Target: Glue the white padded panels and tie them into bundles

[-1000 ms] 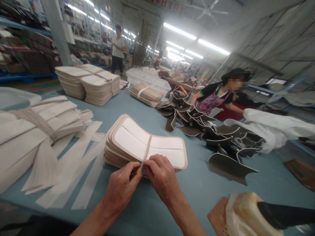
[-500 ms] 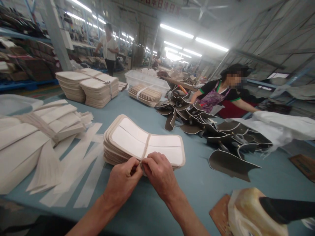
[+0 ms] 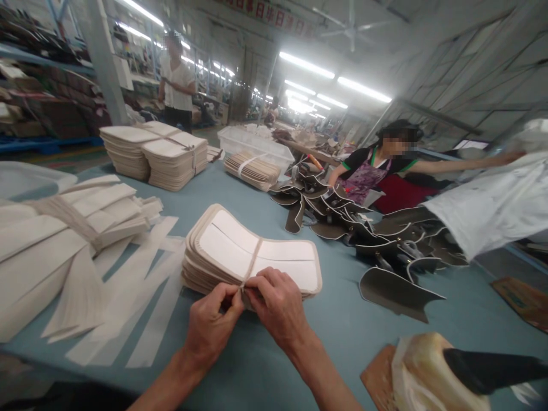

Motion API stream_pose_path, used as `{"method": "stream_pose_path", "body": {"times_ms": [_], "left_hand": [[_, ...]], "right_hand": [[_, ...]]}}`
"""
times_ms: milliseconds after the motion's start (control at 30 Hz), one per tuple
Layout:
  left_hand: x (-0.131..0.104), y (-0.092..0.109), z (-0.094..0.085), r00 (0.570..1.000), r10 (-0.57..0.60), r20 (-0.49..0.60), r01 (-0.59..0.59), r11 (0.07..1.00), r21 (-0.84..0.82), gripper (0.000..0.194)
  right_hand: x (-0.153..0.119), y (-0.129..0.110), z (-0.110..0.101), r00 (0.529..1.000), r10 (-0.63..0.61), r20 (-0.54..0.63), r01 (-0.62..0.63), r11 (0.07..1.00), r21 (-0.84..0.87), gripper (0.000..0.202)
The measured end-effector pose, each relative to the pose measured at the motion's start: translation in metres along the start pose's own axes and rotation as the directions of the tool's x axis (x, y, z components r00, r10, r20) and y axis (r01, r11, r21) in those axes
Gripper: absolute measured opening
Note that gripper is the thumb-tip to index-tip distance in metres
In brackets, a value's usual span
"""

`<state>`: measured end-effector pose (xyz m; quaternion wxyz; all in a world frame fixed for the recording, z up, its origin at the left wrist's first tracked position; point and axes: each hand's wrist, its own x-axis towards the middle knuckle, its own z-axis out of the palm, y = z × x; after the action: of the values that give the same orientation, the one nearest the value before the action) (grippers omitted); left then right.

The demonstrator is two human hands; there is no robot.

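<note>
A stack of beige-edged pieces with white panels (image 3: 282, 257) lies on the blue-green table, cinched at its middle by a thin beige tie (image 3: 256, 257). At the stack's near edge, my left hand (image 3: 216, 317) pinches the tie between thumb and forefinger. My right hand (image 3: 276, 302) grips the tie right beside it, its fingers curled over the front of the stack. The fingertips of both hands nearly meet and hide the tie's ends.
Pale strips (image 3: 149, 308) and a large tied bundle (image 3: 38, 251) lie left. Behind are tied stacks (image 3: 171, 162) and a clear bin (image 3: 257, 142). Dark pieces (image 3: 398, 291) lie right, near a co-worker (image 3: 368, 168) holding white plastic (image 3: 492, 200). A black-handled object (image 3: 492, 368) is front right.
Both hands stay at the tie with only slight movement. The co-worker's arm has risen, lifting the white plastic. The standing person at the back has shifted left.
</note>
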<state>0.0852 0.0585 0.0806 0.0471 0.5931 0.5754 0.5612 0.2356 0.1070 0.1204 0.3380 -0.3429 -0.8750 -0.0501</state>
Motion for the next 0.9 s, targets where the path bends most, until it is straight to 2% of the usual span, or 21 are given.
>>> {"method": "stream_pose_path", "body": {"times_ms": [133,333,467,567,633,800,900], "left_hand": [[0.002,-0.003,-0.003,0.994,0.102,0.033,-0.102,0.995,0.014,0.019],[0.005,-0.008,-0.008,0.969,0.242,0.058,-0.244,0.969,0.038,0.022],[0.007,-0.012,-0.011,0.952,0.287,0.107,-0.29,0.957,0.013,0.021],[0.01,-0.014,-0.014,0.949,0.279,0.146,-0.281,0.96,-0.007,0.02],[0.011,-0.014,-0.015,0.95,0.267,0.163,-0.268,0.963,-0.015,0.021],[0.005,-0.02,-0.011,0.959,0.234,0.158,-0.228,0.972,-0.06,0.026],[0.002,-0.029,-0.006,0.956,0.238,0.169,-0.222,0.969,-0.111,0.026]], "right_hand": [[0.001,-0.001,0.002,1.0,-0.017,0.0,0.017,0.999,-0.05,0.01],[0.006,0.0,0.001,0.993,-0.115,0.015,0.116,0.984,-0.135,0.017],[0.011,0.003,-0.004,0.976,-0.187,0.115,0.204,0.964,-0.168,0.016],[0.016,0.005,-0.007,0.946,-0.24,0.217,0.276,0.948,-0.159,0.016],[0.02,0.005,-0.008,0.94,-0.248,0.235,0.284,0.949,-0.133,0.016],[0.019,0.005,-0.003,0.967,-0.201,0.16,0.213,0.975,-0.065,0.013],[0.014,0.012,0.011,0.966,-0.252,0.06,0.256,0.962,-0.094,0.012]]}}
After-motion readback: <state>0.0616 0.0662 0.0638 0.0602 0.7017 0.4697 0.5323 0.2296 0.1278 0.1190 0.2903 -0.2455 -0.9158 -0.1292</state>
